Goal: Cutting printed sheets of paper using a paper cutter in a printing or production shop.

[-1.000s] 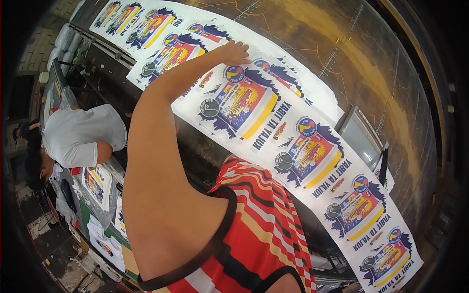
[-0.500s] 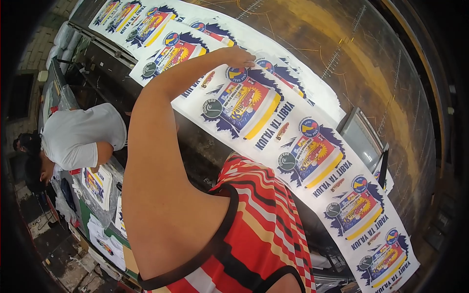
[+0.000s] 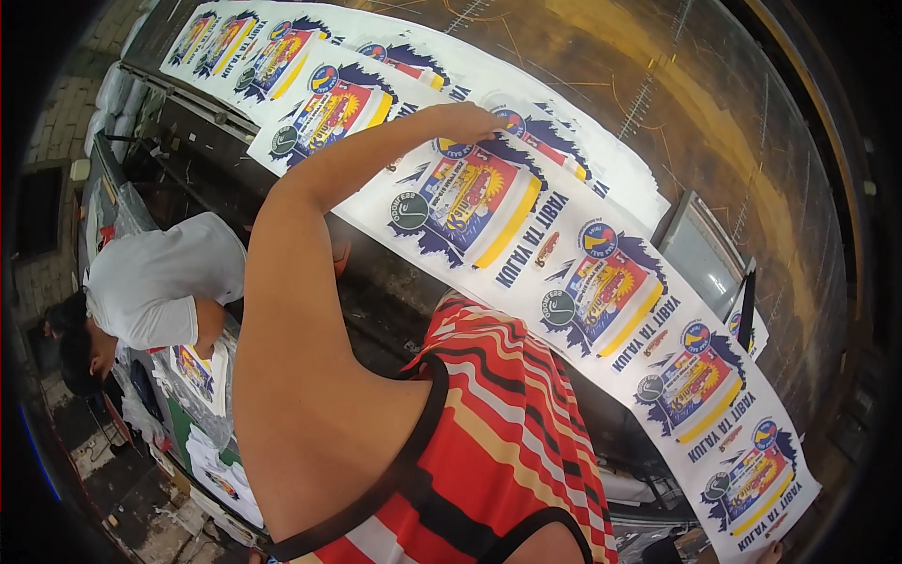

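Along the desk lies the sheet, overlapping other prints. The left hand, spread flat a second ago, now pinches its upper corner, apparently securing it; the barely visible right hand's grip I cannot tell.

Stooping co-worker, grey framed panel, white printed garment

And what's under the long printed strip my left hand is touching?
More printed sheets show past the far edge of the strip, near your left hand, on the brown table. Whatever lies beneath its middle is covered.
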`<state>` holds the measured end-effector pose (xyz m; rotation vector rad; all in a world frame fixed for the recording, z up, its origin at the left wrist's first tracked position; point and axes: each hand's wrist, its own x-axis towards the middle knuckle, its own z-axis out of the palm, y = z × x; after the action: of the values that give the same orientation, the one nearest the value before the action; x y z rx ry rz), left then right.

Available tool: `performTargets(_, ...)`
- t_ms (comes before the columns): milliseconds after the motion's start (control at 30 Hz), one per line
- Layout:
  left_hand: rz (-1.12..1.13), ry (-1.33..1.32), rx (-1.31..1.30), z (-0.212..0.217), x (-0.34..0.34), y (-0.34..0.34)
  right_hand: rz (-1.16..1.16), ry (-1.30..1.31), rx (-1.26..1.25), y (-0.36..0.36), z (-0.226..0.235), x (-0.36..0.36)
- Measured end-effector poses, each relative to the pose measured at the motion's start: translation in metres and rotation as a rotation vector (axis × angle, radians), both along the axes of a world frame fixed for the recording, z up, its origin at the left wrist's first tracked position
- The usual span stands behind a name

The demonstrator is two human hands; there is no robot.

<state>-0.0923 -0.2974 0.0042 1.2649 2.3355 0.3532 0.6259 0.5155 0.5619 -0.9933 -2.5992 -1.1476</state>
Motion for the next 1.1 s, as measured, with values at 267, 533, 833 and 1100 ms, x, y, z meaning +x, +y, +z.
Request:
performTargets(267, -0.093, -0.025, -0.027, -0.013, -0.031, 0.008, -0.126, 0.553, -0.869, 0.004, -0.036, -0.003)
performTargets(533, 0.192, 0.102, -0.326, 0.019, -0.089, -0.054, -0.085, 0.619, -1.067, -0.057, -0.178, -0.067)
performTargets(833, 0.065, 0.089, -0.287, -0.024, -0.163, -0.091, 0.023, 0.662, -1.039, -0.103, -0.309, -0.125)
performTargets(1100, 0.635, 0.81, -0.183, -0.047, -0.086, 0.024, 0.019, 0.824, -1.318, -0.131, -0.502, -0.183)
